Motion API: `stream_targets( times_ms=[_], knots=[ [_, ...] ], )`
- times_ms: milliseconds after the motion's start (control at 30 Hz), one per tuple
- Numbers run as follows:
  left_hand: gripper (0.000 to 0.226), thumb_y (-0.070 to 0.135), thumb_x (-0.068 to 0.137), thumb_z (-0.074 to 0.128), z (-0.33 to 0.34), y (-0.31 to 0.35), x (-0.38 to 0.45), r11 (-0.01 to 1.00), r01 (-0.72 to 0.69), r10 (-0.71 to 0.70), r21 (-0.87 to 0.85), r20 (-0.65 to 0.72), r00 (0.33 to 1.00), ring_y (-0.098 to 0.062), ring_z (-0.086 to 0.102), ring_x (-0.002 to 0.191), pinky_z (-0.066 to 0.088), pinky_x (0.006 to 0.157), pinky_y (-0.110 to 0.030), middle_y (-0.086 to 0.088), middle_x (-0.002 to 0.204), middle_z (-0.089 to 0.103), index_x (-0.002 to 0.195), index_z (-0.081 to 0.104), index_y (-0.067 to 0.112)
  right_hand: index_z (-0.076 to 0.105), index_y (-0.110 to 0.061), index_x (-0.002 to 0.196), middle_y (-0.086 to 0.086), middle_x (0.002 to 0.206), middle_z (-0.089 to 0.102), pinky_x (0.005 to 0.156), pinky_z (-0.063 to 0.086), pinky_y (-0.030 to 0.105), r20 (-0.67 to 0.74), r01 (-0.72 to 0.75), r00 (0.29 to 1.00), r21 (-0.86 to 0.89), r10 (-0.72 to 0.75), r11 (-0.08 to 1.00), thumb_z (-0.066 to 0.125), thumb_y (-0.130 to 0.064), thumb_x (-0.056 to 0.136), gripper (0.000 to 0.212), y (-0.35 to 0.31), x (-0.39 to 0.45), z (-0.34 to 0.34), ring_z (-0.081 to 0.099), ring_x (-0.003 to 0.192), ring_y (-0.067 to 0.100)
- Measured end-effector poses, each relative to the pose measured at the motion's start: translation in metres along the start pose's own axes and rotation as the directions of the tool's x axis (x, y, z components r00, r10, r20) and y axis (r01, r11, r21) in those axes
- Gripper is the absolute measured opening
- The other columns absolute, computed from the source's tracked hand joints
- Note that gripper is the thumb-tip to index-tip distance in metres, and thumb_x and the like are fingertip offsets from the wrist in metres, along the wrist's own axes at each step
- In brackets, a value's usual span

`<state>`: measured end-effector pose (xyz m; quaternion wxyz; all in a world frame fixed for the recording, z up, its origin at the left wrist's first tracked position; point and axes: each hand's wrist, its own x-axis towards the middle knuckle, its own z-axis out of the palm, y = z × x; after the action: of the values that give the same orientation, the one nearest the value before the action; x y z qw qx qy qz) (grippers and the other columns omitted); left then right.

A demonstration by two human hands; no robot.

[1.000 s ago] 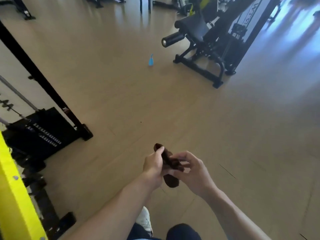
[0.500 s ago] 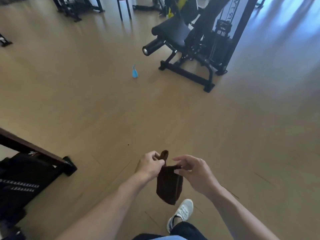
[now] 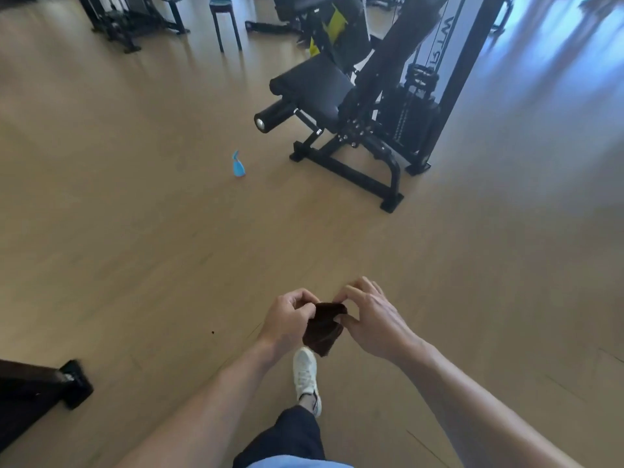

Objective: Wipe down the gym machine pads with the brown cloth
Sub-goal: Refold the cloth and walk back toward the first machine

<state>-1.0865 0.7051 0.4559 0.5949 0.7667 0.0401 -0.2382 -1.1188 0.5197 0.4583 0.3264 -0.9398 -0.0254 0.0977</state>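
Note:
The brown cloth (image 3: pixel 323 329) hangs folded between both my hands, low in the middle of the view. My left hand (image 3: pixel 287 320) pinches its left top edge. My right hand (image 3: pixel 368 320) pinches the right top corner with thumb and forefinger, the other fingers spread. Well ahead stands a black gym machine with a padded seat (image 3: pixel 312 87) and a round roller pad (image 3: pixel 275 114) at its front; neither hand is close to it.
A blue spray bottle (image 3: pixel 238 165) stands on the wooden floor left of the machine. The machine's black base frame (image 3: pixel 354 172) reaches toward me. Another black frame foot (image 3: pixel 72 383) is at lower left. A stool (image 3: pixel 224 20) and more equipment stand farther back. My white shoe (image 3: pixel 305 376) steps forward.
The view has swung right and moved closer to the padded machine. The cloth went from bunched to hanging, and is now folded shorter between both hands.

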Motion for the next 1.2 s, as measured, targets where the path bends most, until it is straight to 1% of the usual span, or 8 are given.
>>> stream_targets(
  times_ms=[100, 200, 367, 567, 667, 733, 1033, 1200],
  knots=[
    [0.037, 0.009, 0.072, 0.043, -0.006, 0.013, 0.061, 0.969, 0.006, 0.045, -0.246, 0.200, 0.979, -0.025, 0.055, 0.093, 0.044, 0.091, -0.039, -0.010, 0.092, 0.061, 0.102, 0.063, 0.001, 0.057, -0.033, 0.102, -0.016, 0.110, 0.067, 0.091, 0.051, 0.036, 0.015, -0.008, 1.000, 0.079, 0.006, 0.997, 0.063, -0.021, 0.095, 0.015, 0.011, 0.054, -0.034, 0.060, 0.102, 0.010],
    [0.058, 0.003, 0.069, 0.056, -0.001, 0.021, 0.125, 0.984, 0.049, 0.011, -0.173, 0.333, 0.943, -0.016, 0.060, 0.102, 0.046, 0.089, -0.034, -0.003, 0.106, 0.067, 0.126, 0.060, 0.012, 0.054, -0.033, 0.097, -0.010, 0.092, 0.071, 0.080, 0.056, 0.044, 0.005, -0.018, 1.000, 0.154, 0.017, 0.988, 0.062, -0.017, 0.095, 0.018, 0.014, 0.106, -0.071, 0.064, 0.085, 0.014],
    [0.031, 0.015, 0.084, 0.077, 0.033, 0.061, 0.217, 0.998, 0.019, -0.036, 0.055, 0.328, 0.944, 0.000, 0.064, 0.092, 0.050, 0.081, -0.015, 0.014, 0.095, 0.072, 0.106, 0.067, 0.034, 0.061, -0.034, 0.091, -0.006, 0.091, 0.071, 0.079, 0.060, 0.045, -0.047, 0.012, 0.999, 0.421, 0.009, 0.907, 0.062, -0.004, 0.094, 0.030, 0.013, 0.182, -0.142, 0.069, 0.088, 0.018],
    [0.024, 0.018, 0.075, 0.084, 0.067, 0.129, 0.340, 1.000, -0.027, 0.025, 0.001, 0.325, 0.945, -0.012, 0.063, 0.074, 0.051, 0.068, -0.035, 0.000, 0.080, 0.072, 0.096, 0.072, 0.016, 0.061, -0.006, 0.097, 0.031, 0.094, 0.064, 0.083, 0.054, 0.055, -0.272, 0.173, 0.957, 0.816, 0.102, 0.552, 0.067, -0.005, 0.090, 0.009, 0.068, 0.268, -0.227, 0.064, 0.093, 0.041],
    [0.025, 0.020, 0.079, 0.082, 0.089, 0.153, 0.396, 0.998, 0.068, -0.058, -0.014, 0.364, 0.930, -0.023, 0.064, 0.070, 0.043, 0.060, -0.036, -0.016, 0.080, 0.074, 0.096, 0.070, 0.006, 0.061, -0.007, 0.097, 0.024, 0.097, 0.064, 0.087, 0.058, 0.051, -0.276, 0.180, 0.937, 0.907, 0.215, 0.382, 0.082, -0.026, 0.082, 0.032, 0.116, 0.315, -0.271, 0.063, 0.095, 0.039],
    [0.025, 0.026, 0.083, 0.079, 0.107, 0.170, 0.431, 0.991, 0.131, -0.115, -0.015, 0.393, 0.912, -0.025, 0.062, 0.062, 0.040, 0.053, -0.030, -0.024, 0.078, 0.071, 0.095, 0.068, 0.006, 0.061, -0.008, 0.098, 0.022, 0.099, 0.066, 0.088, 0.059, 0.048, -0.274, 0.168, 0.917, 0.925, 0.290, 0.342, 0.072, -0.016, 0.087, 0.018, 0.151, 0.346, -0.297, 0.064, 0.096, 0.036],
    [0.031, 0.030, 0.087, 0.076, 0.164, 0.260, 0.573, 0.971, 0.237, -0.217, -0.024, 0.321, 0.922, -0.015, 0.066, 0.074, 0.051, 0.066, -0.026, -0.003, 0.081, 0.071, 0.109, 0.070, 0.009, 0.068, -0.008, 0.125, 0.015, 0.115, 0.075, 0.093, 0.057, 0.041, 0.160, -0.361, 0.814, 0.893, 0.558, 0.270, 0.047, 0.006, 0.102, 0.034, 0.324, 0.483, -0.399, 0.070, 0.111, 0.029],
    [0.014, 0.008, 0.091, 0.062, 0.179, 0.289, 0.644, 0.932, 0.322, -0.257, -0.165, 0.324, 0.910, -0.016, 0.064, 0.070, 0.046, 0.057, -0.021, -0.008, 0.084, 0.069, 0.101, 0.071, 0.006, 0.071, -0.006, 0.115, 0.016, 0.108, 0.077, 0.085, 0.059, 0.033, 0.271, -0.473, 0.796, 0.837, 0.542, 0.276, 0.065, 0.002, 0.094, 0.023, 0.372, 0.559, -0.423, 0.073, 0.104, 0.028]
  ],
)
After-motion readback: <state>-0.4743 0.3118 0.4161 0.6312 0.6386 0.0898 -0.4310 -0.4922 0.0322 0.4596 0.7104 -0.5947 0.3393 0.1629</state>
